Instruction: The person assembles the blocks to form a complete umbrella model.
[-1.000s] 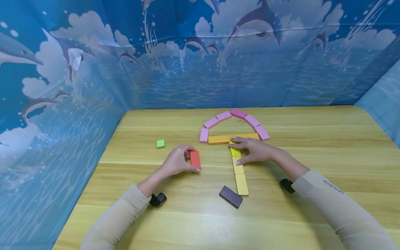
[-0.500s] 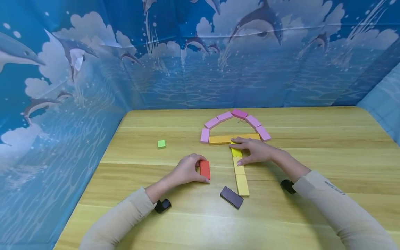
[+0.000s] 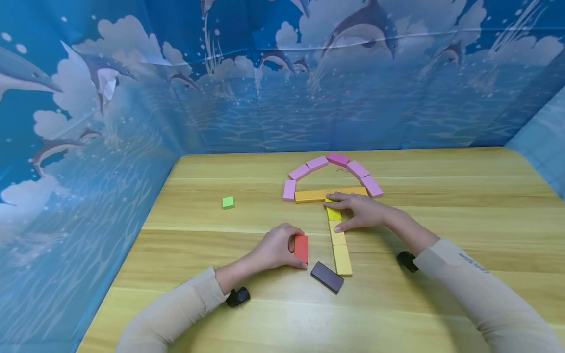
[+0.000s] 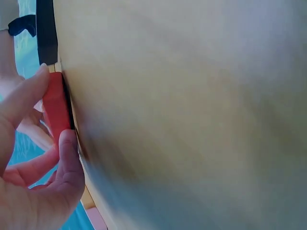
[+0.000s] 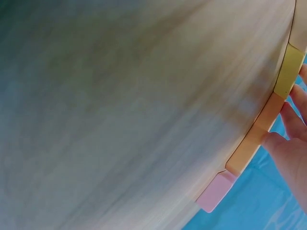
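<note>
Between the thumb and fingers of my left hand [image 3: 277, 249] is a red block [image 3: 301, 249], low over or on the table just left of a dark purple block [image 3: 327, 277]. In the left wrist view, the thumb and fingertips pinch opposite ends of the red block [image 4: 56, 103]. My right hand [image 3: 363, 211] rests on a column of yellow blocks [image 3: 342, 260]. Its fingertips touch the top, where the bright yellow block meets an orange row [image 3: 310, 196]; the thumb touches a paler block below. Pink blocks [image 3: 317, 163] arch above the orange row.
A small green block [image 3: 228, 202] lies alone to the left on the wooden table [image 3: 450, 206]. Blue dolphin-print cloth [image 3: 282, 113] stands behind the far edge and along the sides. A black wrist camera [image 3: 238, 297] sits under the left wrist.
My left hand has brought the red block right and toward me, close to the dark purple block. The right hand has stayed at the yellow column.
</note>
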A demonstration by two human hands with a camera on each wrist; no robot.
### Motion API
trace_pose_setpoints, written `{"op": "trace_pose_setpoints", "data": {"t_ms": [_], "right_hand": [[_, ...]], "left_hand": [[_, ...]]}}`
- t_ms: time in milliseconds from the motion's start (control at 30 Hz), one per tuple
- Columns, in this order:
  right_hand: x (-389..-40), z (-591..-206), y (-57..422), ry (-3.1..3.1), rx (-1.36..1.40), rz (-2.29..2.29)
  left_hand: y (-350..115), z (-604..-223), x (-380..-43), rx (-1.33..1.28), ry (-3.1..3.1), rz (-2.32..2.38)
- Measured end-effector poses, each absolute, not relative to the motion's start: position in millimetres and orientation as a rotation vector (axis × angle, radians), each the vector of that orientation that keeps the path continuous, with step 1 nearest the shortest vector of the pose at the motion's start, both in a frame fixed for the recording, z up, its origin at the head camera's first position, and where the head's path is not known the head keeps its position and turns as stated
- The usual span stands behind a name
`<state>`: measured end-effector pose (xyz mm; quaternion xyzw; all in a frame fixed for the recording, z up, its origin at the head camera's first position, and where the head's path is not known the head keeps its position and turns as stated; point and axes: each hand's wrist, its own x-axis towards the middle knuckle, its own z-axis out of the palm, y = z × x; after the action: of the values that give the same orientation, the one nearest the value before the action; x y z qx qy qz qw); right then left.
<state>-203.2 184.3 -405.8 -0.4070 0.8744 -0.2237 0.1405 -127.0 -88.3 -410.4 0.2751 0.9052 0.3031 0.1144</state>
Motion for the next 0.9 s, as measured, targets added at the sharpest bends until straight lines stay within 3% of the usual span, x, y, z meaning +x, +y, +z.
{"op": "trace_pose_setpoints", "data": {"t_ms": [900], "right_hand": [[-205.7,-404.4,183.0,2.525,-1.146,-0.636]], "left_hand": [[-85.4,-409.1,-112.5,0.696,2.560,0.973]]}}
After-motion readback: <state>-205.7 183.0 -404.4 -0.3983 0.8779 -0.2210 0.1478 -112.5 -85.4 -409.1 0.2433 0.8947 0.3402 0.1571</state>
